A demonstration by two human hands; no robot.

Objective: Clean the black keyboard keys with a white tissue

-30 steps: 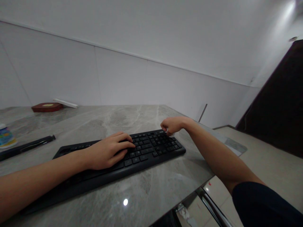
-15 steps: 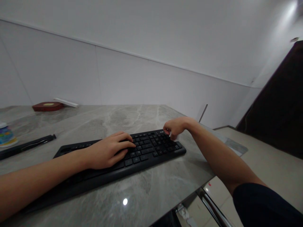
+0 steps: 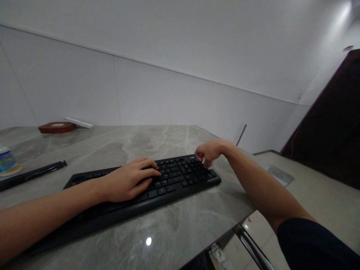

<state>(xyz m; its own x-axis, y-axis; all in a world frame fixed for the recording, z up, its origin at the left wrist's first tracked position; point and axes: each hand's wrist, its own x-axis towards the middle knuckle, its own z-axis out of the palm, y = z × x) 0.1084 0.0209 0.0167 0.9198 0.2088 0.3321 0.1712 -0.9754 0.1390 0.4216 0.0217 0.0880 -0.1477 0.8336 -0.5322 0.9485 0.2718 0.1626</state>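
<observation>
A black keyboard [image 3: 174, 189] lies at a slant on the grey marbled table [image 3: 168, 225]. My left hand [image 3: 131, 179] rests on its middle keys, palm down with fingers apart, holding nothing; the forearm covers much of the keyboard's left part. Over the number keys at the right end, my right hand [image 3: 207, 153] is bent down with curled fingers. A small bit of white material, perhaps tissue or cloth [image 3: 203, 160], shows between those fingers and the keys.
A white-capped bottle [image 3: 8, 163] and a long black object [image 3: 33, 174] are at the left. Near the wall lie a reddish-brown box [image 3: 57, 127] and a white bar [image 3: 78, 122]. The table's right edge borders the floor, with a metal bar below.
My right hand has shifted very slightly to the right, and a little more of the white material shows under it. My left hand stays in place.
</observation>
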